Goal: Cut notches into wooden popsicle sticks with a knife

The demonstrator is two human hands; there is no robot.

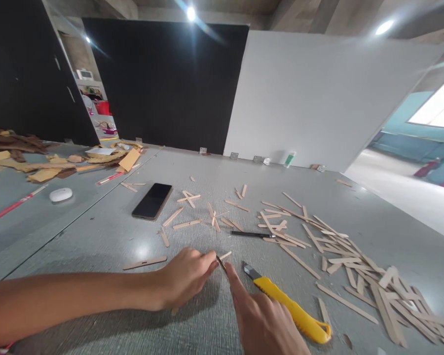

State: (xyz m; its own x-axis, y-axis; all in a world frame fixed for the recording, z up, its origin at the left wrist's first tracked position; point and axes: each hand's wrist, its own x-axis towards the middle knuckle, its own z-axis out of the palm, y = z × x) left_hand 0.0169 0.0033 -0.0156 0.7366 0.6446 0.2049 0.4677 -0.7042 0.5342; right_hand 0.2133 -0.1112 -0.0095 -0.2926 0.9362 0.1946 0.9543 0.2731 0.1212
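Note:
Near the front middle of the grey table, my left hand (pixel 190 276) is closed, thumb and fingertips pinching one end of a short wooden craft stick (pixel 221 263), seen nearly edge-on. My right hand (pixel 264 318) meets the other end with its index fingertip; its thumb is hidden and the other fingers are curled. A pale bit of craft stick (pixel 226 255) shows just behind the fingertips. Close to my right hand lies a yellow utility knife (pixel 292 308), its blade end pointing away from me. Farther back rests a slim black-handled tool (pixel 251 234).
A loose heap of craft sticks (pixel 377 281) covers the right side; cut pieces (pixel 188 197) are scattered mid-table. A phone (pixel 152 201), white earbud case (pixel 61 195), red pencil (pixel 17 206) and brown scraps (pixel 52 170) lie left. Black (pixel 166 84) and white panels (pixel 303 93) stand behind.

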